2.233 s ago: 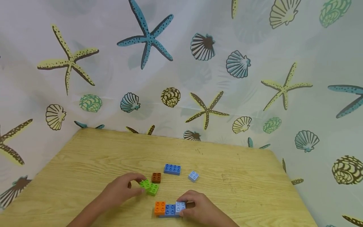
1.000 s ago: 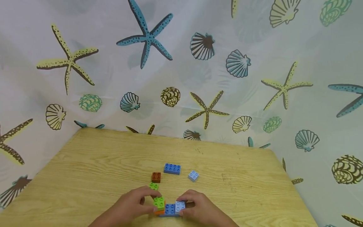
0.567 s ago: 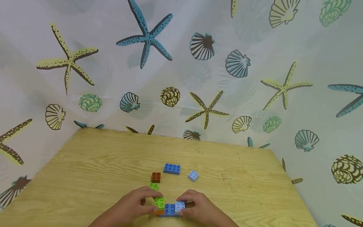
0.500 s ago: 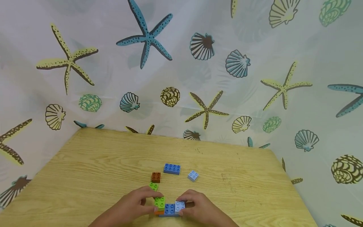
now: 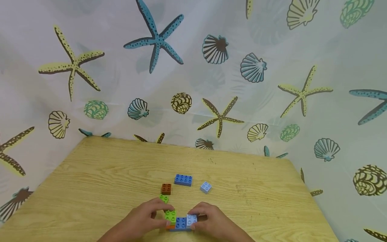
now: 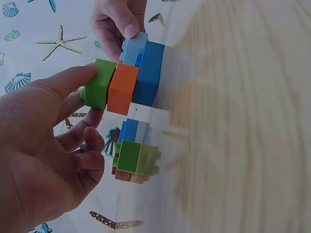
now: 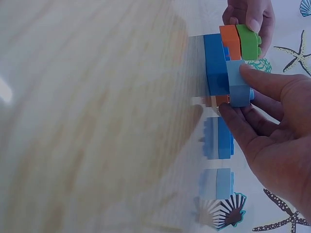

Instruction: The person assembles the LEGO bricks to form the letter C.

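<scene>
Wood-grain table (image 5: 90,174); pale starfish-and-shell cloth (image 5: 115,84) at left, back and right. Beyond the hands, left to right: spare green brick (image 5: 164,198) just in front of brown brick (image 5: 166,189), loose blue brick (image 5: 183,179), loose pale-blue brick (image 5: 206,187) sitting angled. Near side: left hand (image 5: 142,215) reaches in from the left, thumb and finger pinching green brick (image 5: 170,216) atop orange brick (image 6: 121,91), at the left end of long blue brick (image 5: 180,222). That one's flat on the table, middle studs exposed. Pale-blue brick (image 5: 191,219) on its right end, pinched by right hand (image 5: 213,218), angled in from the right.
</scene>
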The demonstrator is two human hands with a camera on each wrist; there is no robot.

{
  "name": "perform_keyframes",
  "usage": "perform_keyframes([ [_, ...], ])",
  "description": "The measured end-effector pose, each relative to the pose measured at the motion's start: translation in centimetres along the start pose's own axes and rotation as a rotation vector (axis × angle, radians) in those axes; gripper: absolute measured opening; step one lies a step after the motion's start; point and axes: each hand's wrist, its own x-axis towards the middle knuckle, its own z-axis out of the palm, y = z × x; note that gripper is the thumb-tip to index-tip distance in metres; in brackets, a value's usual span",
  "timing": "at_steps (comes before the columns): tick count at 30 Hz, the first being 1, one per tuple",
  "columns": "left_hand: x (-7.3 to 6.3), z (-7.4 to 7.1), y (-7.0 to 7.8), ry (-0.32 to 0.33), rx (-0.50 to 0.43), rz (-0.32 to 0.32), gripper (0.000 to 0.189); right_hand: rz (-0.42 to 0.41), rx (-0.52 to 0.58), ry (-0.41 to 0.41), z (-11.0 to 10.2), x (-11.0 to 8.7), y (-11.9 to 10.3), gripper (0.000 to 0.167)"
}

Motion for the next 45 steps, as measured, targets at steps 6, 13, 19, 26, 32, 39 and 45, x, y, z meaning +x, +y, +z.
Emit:
perform_keyframes([
  [6,0.0,0.1,0.2,0.007,0.027,0.014,0.042,0.0,0.007,-0.001,0.0,-0.1,0.0,0.029],
  [13,0.1,0.2,0.0,0.009,0.003,-0.008,0.041,-0.031,0.004,0.01,0.1,-0.2,0.0,0.027],
  [19,0.2,0.3,-0.1,0.001,-0.035,-0.019,0.04,-0.042,0.0,0.015,0.1,-0.2,0.0,0.028],
  [26,0.3,0.2,-0.2,0.002,-0.05,-0.035,0.042,-0.03,0.0,0.013,0.1,-0.1,0.3,0.028],
  [32,0.5,-1.1,-0.7,0.047,-0.062,-0.011,0.04,-0.04,0.009,0.003,0.1,-0.1,0.3,0.03],
  [39,2.0,-2.9,-2.7,0.147,-0.019,-0.012,0.032,-0.042,0.021,-0.006,-0.1,0.0,0.2,0.03],
  [45,3.0,-3.4,-4.3,0.136,-0.011,-0.016,0.038,-0.043,0.021,-0.007,-0.1,0.0,0.1,0.031],
])
